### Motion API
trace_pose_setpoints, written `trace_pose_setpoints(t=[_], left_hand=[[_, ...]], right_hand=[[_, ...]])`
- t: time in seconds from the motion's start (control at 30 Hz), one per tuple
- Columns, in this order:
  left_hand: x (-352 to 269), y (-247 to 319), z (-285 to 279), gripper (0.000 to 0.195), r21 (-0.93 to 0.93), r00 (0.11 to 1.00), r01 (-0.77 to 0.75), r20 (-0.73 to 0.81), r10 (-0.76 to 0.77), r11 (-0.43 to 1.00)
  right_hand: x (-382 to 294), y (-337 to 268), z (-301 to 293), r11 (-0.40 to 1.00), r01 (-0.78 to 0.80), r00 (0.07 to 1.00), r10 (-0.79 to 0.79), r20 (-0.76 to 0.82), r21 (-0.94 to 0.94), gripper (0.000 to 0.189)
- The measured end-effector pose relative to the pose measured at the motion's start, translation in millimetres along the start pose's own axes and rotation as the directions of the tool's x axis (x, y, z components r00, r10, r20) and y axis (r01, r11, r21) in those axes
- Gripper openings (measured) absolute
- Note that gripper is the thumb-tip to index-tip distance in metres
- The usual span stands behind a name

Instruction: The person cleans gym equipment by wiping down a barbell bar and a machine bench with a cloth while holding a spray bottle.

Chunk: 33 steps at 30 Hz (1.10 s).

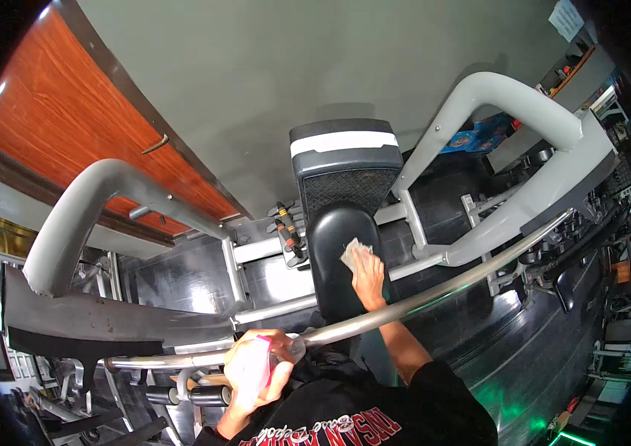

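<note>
My right hand [369, 281] reaches under the steel bar and presses a crumpled pale cloth [357, 255] onto the black padded seat [331, 262] of a gym bench. Close to my chest, my left hand [260, 371] is closed around a clear bottle [296, 348] with a bright pink part, blurred by glare. The hand lies by the long steel barbell bar [349, 329], which runs across in front of me. Beyond the seat stands the bench's backrest [349, 167], dark with a white stripe and a mesh-like panel.
Thick grey tube frames rise at left [78, 223] and right [508, 92] of the bench. Small orange-and-black handles [289, 234] stand beside the seat. A wooden door [81, 111] is at the upper left, a grey wall [271, 67] ahead. More gym equipment [566, 234] fills the right side.
</note>
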<state>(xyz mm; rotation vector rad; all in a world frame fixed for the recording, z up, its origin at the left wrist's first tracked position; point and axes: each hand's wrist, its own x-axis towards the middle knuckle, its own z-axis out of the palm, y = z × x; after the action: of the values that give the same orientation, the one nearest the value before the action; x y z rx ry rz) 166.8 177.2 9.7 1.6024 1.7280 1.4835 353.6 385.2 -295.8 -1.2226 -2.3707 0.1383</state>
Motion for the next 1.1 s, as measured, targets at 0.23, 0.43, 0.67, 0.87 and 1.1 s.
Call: trace_pose_setpoints(t=[0.23,0.43,0.67,0.87,1.1], left_hand=[[0.2,-2.3,-0.8,0.033,-0.089,0.997,0.071,0.004,-0.071,0.993],[3.5,-6.0,4.9,0.032,-0.115,0.996,-0.091,-0.013,0.09,0.989],[4.0,0.7,-1.9,0.028,-0.001,0.998,0.014,0.061,-0.014,1.0],[3.9,2.5,1.7,0.026,-0.065,0.995,0.089,0.051,-0.086,0.994],[5.9,1.0,-3.8,0.029,-0.018,0.996,0.063,0.068,-0.061,0.998]], right_hand=[[-72.2,5.6,8.8,0.998,-0.052,0.996,0.05,0.076,0.028,0.059],[-95.8,25.8,18.3,0.405,-0.601,0.745,0.597,0.298,0.689,0.035],[19.7,-7.1,-20.7,0.658,-0.178,0.893,0.42,-0.16,0.732,0.043],[55.5,-22.2,8.5,0.998,-0.05,0.997,0.051,-0.061,0.028,0.061],[-16.1,-17.1,7.0,1.0,0.011,1.0,-0.011,0.013,0.013,0.064]])
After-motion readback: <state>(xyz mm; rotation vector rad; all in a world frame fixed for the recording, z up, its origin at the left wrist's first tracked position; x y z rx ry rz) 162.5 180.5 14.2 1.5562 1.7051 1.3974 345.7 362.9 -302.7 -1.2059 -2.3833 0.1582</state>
